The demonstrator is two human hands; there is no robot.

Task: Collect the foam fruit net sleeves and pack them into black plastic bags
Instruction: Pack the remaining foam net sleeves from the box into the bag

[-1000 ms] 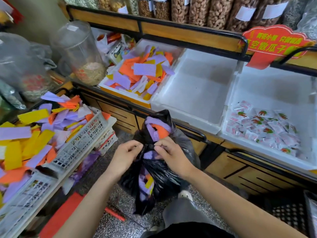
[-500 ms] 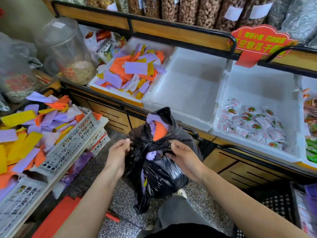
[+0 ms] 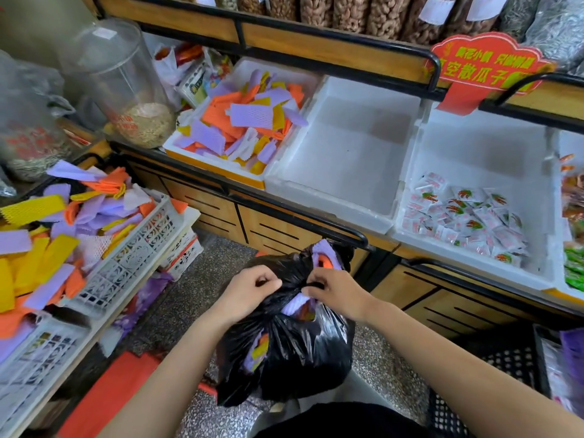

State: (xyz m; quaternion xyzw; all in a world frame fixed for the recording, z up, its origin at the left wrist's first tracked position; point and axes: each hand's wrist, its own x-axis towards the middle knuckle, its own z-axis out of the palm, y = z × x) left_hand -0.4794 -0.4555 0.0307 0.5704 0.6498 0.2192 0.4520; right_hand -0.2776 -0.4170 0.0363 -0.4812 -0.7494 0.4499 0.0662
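Step in hand: closing a filled bag. Judged a tie-off, since both hands work at the mouth and neither reaches for loose stock.

Black plastic bag [image 3: 294,352]: at 6 o'clock in the view, hanging above the speckled floor [image 3: 196,279] in front of the person.

Left hand [image 3: 249,292]: fingers curled, gripping a bunched fold of the black film at the bag's neck.
Right hand [image 3: 335,295]: fingers curled, pinching the opposite fold. The two hands sit close together, knuckles up.

Bag condition: bulging, film glossy and creased. Foam net sleeves [image 3: 322,257], purple and orange, poke out of the mouth at 12 o'clock of the hands. More purple and yellow show through an opening in the side, at 7 o'clock of the neck. Cannot tell whether that is a tear or a handle hole.

Next move, judged: cross the two folds and pull a knot; protruding sleeves need tucking in first or the knot may not seat.

Remaining stock: a heap in the plastic basket [image 3: 132,257] at 9 o'clock, another in the white foam box [image 3: 177,145] at 11 o'clock. Task well short of done.
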